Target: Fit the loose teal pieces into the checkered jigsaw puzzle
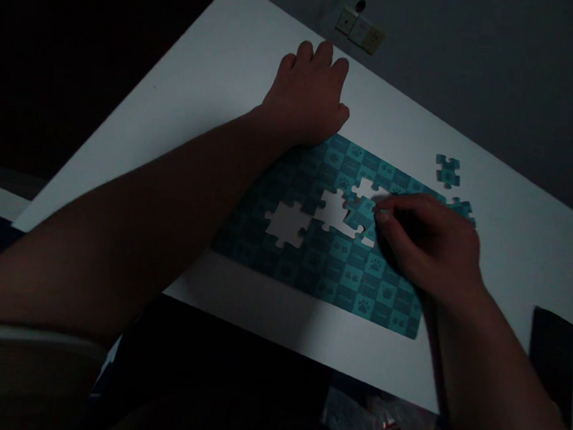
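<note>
A teal jigsaw puzzle point(331, 282) with a checked paw-print pattern lies on the white table, with gaps in its middle where white shows through. My right hand point(429, 244) pinches a puzzle piece point(363, 213) between thumb and fingertips, tilted over the gap. My left hand point(309, 96) rests at the puzzle's far left edge, fingers bent and slightly apart, with nothing visible in it. Its fingertips point toward the table's back edge, and its forearm covers the puzzle's left part. Beyond my right hand lies a loose piece point(448, 171); another piece point(462, 208) is partly hidden behind that hand.
The white table point(192, 79) runs along a grey wall with power sockets point(360, 29). A dark flat object, perhaps a phone point(553, 352), lies at the right beside my forearm. Below the front edge is crumpled clear plastic point(373, 427). The scene is dim.
</note>
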Demonstrator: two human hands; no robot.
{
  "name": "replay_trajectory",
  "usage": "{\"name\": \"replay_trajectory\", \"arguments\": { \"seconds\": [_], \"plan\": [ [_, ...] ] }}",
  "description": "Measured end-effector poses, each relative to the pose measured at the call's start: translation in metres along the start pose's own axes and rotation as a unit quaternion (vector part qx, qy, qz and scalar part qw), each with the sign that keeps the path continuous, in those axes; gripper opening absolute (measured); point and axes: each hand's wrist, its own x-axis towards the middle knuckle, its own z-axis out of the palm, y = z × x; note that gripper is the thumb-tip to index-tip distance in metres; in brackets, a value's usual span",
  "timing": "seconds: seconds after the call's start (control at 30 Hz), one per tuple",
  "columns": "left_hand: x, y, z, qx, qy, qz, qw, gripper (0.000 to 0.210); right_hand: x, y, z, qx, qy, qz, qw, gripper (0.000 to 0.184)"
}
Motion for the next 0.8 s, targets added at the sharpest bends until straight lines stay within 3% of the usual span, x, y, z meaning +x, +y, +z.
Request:
{"name": "replay_trajectory", "arguments": {
  "seconds": [0.17, 0.8],
  "plan": [
    [-0.0003, -0.0001, -0.0005, -0.006, 0.003, 0.001, 1.000, 0.054, -0.0007, -0.0011, -0.0031, -0.008, -0.028, 0.017, 0.999, 0.018],
    [-0.0007, -0.0003, -0.0005, -0.005, 0.006, 0.006, 1.000, 0.053, 0.0005, -0.0022, -0.0022, -0.010, -0.018, 0.007, 1.000, 0.011]
  ]
}}
